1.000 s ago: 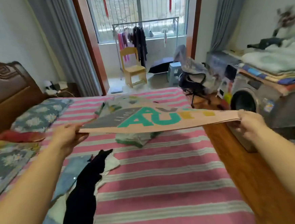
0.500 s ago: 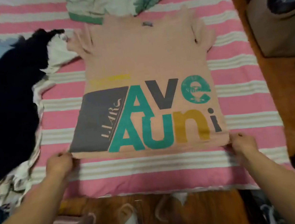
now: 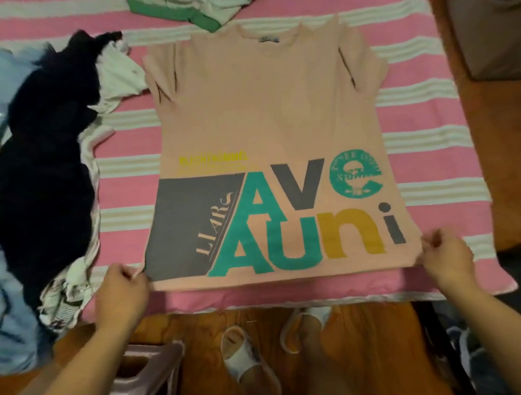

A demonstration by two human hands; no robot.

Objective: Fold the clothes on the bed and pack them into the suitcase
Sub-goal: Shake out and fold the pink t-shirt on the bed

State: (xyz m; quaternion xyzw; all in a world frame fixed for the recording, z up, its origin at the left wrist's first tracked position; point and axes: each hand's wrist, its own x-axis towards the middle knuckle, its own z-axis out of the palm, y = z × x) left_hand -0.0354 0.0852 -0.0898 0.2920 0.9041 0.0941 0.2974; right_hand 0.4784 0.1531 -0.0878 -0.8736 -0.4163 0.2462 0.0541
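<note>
Two hands, left hand (image 3: 122,294) and right hand (image 3: 447,256), each pinching a hem corner of the flat pink T-shirt (image 3: 264,109).

Both my bare forearms reached up from the bottom corners of the frame. My left hand (image 3: 121,291) sat at lower left, fingers curled, pinching a shirt (image 3: 264,109) hem corner. My right hand (image 3: 447,252) mirrored it at lower right, fingers curled around the opposite corner, knuckles facing up.
</note>
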